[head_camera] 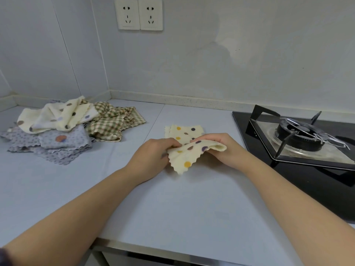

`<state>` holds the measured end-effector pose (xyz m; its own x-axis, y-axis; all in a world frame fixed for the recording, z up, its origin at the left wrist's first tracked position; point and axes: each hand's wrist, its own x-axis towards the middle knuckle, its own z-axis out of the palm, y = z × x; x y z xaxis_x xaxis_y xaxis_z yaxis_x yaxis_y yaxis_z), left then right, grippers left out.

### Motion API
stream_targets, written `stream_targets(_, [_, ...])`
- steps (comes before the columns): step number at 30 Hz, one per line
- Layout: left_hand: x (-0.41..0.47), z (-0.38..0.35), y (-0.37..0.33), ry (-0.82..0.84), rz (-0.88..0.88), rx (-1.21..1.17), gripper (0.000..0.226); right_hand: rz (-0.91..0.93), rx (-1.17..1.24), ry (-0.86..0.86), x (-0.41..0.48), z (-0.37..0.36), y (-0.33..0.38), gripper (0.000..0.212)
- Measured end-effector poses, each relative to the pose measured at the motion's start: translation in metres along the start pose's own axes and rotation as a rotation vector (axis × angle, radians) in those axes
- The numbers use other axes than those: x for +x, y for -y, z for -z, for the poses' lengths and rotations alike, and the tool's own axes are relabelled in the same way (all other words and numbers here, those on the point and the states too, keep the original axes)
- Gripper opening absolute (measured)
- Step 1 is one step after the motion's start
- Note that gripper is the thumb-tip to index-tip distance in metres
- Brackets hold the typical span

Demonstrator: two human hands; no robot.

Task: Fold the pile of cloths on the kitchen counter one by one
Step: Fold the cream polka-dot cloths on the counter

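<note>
I see a dotted cream cloth (192, 153) near the middle of the counter (172, 208), its spots yellow, purple and brown. The counter itself is a plain pale blue-grey. Toward its back left corner, the pile (73, 129) mixes three looks. There is a cream top cloth (55, 117) with brown and bluish-grey dots, and a checked cloth (115, 121) in green, beige and cream. There are also lilac-grey cloths (57, 148) with a fine speckled print and one large orange-brown dot. At the right edge I make out a glossy black hob (307, 185) with a dull silver tray (269, 136) and a black burner (296, 135). The wall (230, 54) is pale grey and the sockets (138, 14) are white.
</note>
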<state>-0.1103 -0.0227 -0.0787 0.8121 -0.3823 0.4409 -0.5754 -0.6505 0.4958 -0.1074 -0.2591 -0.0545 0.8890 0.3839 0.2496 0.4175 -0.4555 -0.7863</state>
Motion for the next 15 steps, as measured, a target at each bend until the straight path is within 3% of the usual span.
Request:
stream_targets(5, [0.006, 0.007, -0.009, -0.099, 0.271, -0.315, 0.017, -0.174, 0.085, -0.096, 0.003, 0.001, 0.005, 0.023])
stream_targets(7, [0.009, 0.008, -0.011, -0.141, 0.376, -0.351, 0.037, -0.264, 0.120, -0.121, 0.004, 0.001, 0.008, 0.042])
stream_targets(11, [0.013, 0.003, -0.017, -0.190, 0.515, -0.259, 0.036, -0.352, -0.001, -0.152, 0.005, -0.002, 0.007, 0.028])
stream_targets(15, [0.013, 0.000, -0.019, -0.166, 0.535, -0.112, 0.010, -0.319, -0.139, -0.143, 0.004, -0.005, 0.007, 0.014])
